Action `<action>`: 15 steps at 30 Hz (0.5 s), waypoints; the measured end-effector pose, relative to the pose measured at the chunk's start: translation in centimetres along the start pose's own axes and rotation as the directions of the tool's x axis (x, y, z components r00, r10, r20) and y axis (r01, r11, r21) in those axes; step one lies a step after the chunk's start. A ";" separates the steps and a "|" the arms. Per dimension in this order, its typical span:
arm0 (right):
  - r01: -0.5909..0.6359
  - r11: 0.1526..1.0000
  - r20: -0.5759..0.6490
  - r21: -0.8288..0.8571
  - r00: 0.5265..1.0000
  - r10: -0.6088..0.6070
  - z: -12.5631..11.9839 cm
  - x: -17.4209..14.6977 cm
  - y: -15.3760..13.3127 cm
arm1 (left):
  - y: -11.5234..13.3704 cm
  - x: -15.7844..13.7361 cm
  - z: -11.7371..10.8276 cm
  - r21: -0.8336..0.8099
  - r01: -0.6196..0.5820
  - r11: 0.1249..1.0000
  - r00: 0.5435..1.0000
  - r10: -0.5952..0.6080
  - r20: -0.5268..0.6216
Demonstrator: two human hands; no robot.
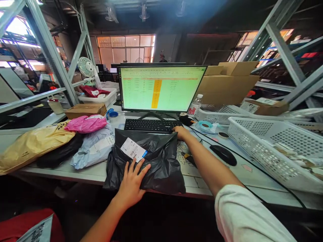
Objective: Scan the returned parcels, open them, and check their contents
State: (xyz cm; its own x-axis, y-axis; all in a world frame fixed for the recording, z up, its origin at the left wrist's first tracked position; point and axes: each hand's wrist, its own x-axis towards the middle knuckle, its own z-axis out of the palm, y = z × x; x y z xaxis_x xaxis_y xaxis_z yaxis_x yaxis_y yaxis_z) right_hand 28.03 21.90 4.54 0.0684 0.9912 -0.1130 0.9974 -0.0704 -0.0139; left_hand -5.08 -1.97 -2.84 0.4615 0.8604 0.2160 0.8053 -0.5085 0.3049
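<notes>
A black plastic mailer bag [158,164] lies at the table's front edge, with a white barcode label [133,149] on its upper left part. My left hand [133,179] rests flat on the bag, fingers spread, their tips reaching the label's lower edge. Beyond the bag's upper right corner, my right hand [181,132] is at the right end of a black keyboard [148,125], a finger on the keys and the other fingers partly hidden. Behind the keyboard stands a lit monitor [136,90] showing a spreadsheet with an orange column.
Left of the bag lie a pink parcel [87,123], a pale blue parcel [88,154], a yellow parcel [35,144] and a cardboard box [85,110]. To the right are a black mouse [223,154], a cable, a tape roll [205,126], a bottle [195,106] and a white basket [272,148].
</notes>
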 end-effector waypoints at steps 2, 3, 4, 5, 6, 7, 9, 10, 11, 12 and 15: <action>0.014 1.000 -0.003 -0.002 1.000 -0.014 0.1 0.6 -0.1 | 0.1 0.0 0.2 -0.009 0.007 1.000 1.000 -0.007 -0.007; 0.023 1.000 -0.002 -0.002 1.000 -0.023 0.1 0.8 -0.3 | 0.2 0.0 0.3 -0.014 0.011 1.000 1.000 -0.011 -0.012; 0.029 1.000 0.000 -0.001 1.000 -0.029 0.0 1.0 -0.6 | 0.4 0.0 0.4 -0.020 0.017 1.000 1.000 -0.018 -0.017; 0.034 0.999 0.002 -0.001 0.999 -0.034 -0.1 1.1 -0.9 | 0.4 0.1 0.3 -0.031 0.025 0.999 0.999 -0.026 -0.021; 0.038 0.999 0.000 -0.001 0.999 -0.038 -0.3 1.1 -1.1 | 0.5 0.1 0.2 -0.052 0.035 0.998 0.999 -0.037 -0.027; 0.040 0.999 -0.007 -0.001 0.999 -0.040 -0.6 0.9 -1.4 | 0.4 0.3 -0.2 -0.091 0.045 0.995 0.998 -0.048 -0.034; 0.046 0.999 -0.038 0.000 0.998 -0.046 -1.3 -0.3 -1.5 | -0.2 0.7 -1.7 -0.255 0.065 0.965 0.994 -0.085 -0.068; 0.055 0.998 -0.057 0.001 0.997 -0.055 -1.6 -1.3 -1.4 | -0.7 0.9 -2.9 -0.375 0.082 0.923 0.987 -0.127 -0.098; 0.069 0.998 -0.074 0.001 0.995 -0.068 -1.8 -2.7 -1.2 | -1.3 1.1 -4.3 -0.518 0.112 0.848 0.969 -0.209 -0.133; 0.082 0.997 -0.086 0.000 0.993 -0.082 -1.9 -4.5 -0.8 | -2.0 1.2 -5.7 -0.657 0.144 0.740 0.935 -0.319 -0.154; 0.118 0.993 -0.081 -0.014 0.990 -0.119 -0.5 -10.8 1.2 | -3.8 1.5 -9.7 -0.890 0.203 0.407 0.777 -0.621 -0.106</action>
State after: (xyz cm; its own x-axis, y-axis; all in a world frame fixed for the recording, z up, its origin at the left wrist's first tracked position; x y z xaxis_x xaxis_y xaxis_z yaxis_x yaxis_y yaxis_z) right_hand 28.50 11.16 6.27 -0.0494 0.9983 -0.0294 0.9987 0.0490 -0.0131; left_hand -11.08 0.92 5.29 -0.1813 0.9804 0.0772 0.0903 -0.0615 0.9940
